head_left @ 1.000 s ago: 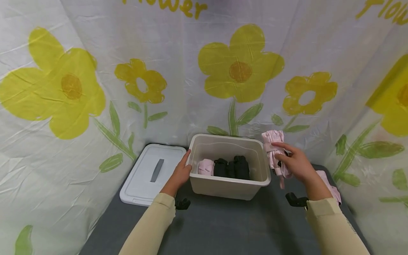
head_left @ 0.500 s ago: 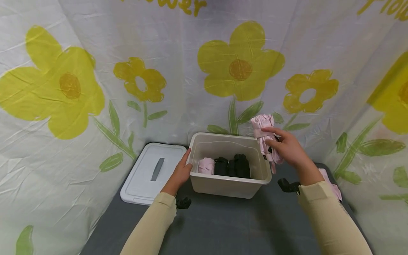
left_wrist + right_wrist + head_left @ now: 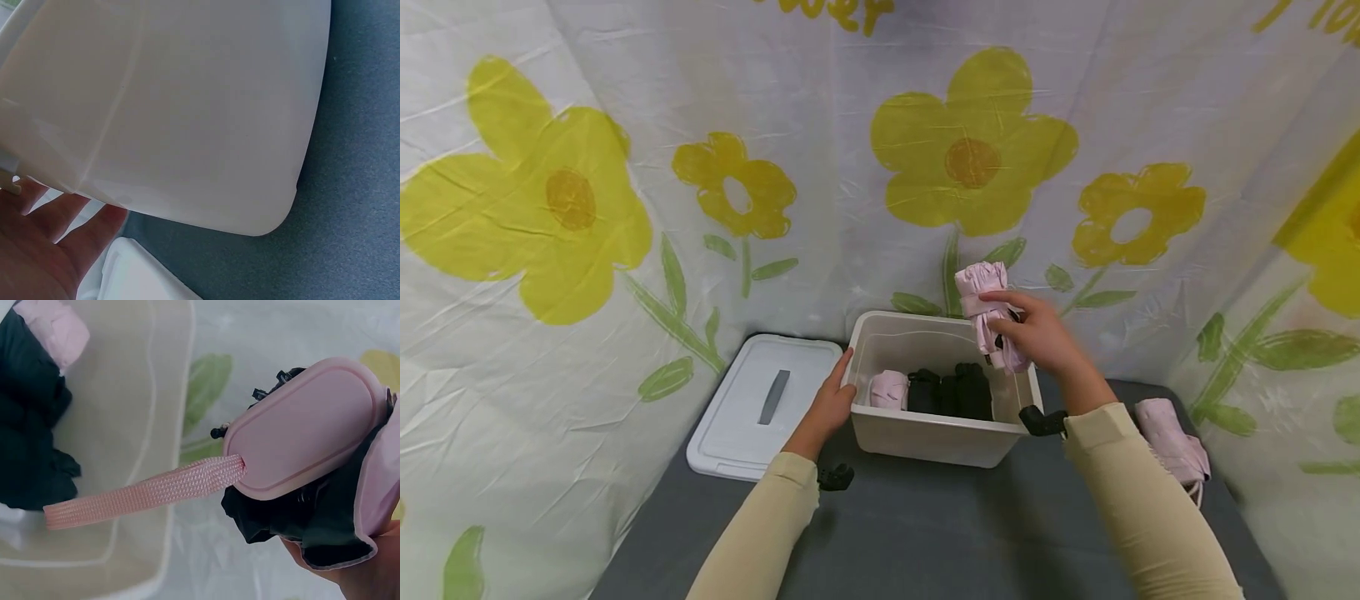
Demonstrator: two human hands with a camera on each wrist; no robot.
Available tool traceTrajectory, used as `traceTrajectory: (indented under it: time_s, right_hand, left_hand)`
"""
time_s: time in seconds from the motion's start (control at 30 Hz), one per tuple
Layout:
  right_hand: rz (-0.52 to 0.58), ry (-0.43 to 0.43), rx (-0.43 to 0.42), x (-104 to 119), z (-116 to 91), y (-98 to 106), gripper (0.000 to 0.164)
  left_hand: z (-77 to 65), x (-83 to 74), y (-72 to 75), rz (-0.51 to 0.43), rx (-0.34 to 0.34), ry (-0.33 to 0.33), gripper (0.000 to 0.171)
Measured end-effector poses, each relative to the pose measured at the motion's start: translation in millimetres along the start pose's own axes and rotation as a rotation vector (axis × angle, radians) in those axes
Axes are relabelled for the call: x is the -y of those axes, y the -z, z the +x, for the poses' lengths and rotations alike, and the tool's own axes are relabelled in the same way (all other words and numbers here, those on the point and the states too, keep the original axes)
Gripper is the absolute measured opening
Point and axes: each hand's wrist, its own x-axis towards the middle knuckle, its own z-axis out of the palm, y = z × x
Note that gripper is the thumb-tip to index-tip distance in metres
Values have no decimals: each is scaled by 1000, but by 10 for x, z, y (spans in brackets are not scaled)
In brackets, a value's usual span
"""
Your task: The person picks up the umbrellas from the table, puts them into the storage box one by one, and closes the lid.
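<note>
Pink umbrella (image 3: 981, 307), folded, gripped between thumb and fingers of the right hand (image 3: 1037, 329) and raised near the right end of a beige bin (image 3: 932, 437). Left hand (image 3: 827, 408), fingers extended, rests against the bin's left end. Within lie a pink bundle (image 3: 888, 390) and, beside it, black bundles (image 3: 973, 393). On the grey table (image 3: 910, 533): white lid (image 3: 730, 425), left; second pink bundle (image 3: 1165, 437), right. Background: flower-printed sheet (image 3: 842, 108).

Left hand (image 3: 827, 408): lower middle of head view, fingers extended.
Right hand (image 3: 1039, 335): right of centre, gripping.
Forearms (image 3: 762, 525): slanting up from bottom edge.
</note>
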Motion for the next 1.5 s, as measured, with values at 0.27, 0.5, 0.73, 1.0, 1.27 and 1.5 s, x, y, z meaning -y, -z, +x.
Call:
traceTrajectory:
  time_s: [0.27, 0.5, 0.73, 1.0, 1.27, 1.5]
  right_hand:
    - [-23, -62, 35, -150, 172, -279, 39]
    - [-22, -91, 70, -250, 254, -447, 39]
    - [-100, -126, 112, -359, 306, -537, 38]
    - [-112, -188, 189, -451, 361, -604, 40]
    - [-147, -210, 269, -465, 398, -626, 40]
    - [-103, -244, 349, -538, 426, -632, 43]
  left_hand:
    - [-22, -25, -1, 1, -7, 11, 65]
    - [-34, -24, -9, 1, -3, 6, 65]
    - [-36, -27, -13, 8, -7, -9, 65]
    - [-25, -31, -14, -8, -6, -22, 66]
    - [1, 14, -10, -2, -9, -19, 65]
    - [-12, 6, -9, 2, -13, -7, 65]
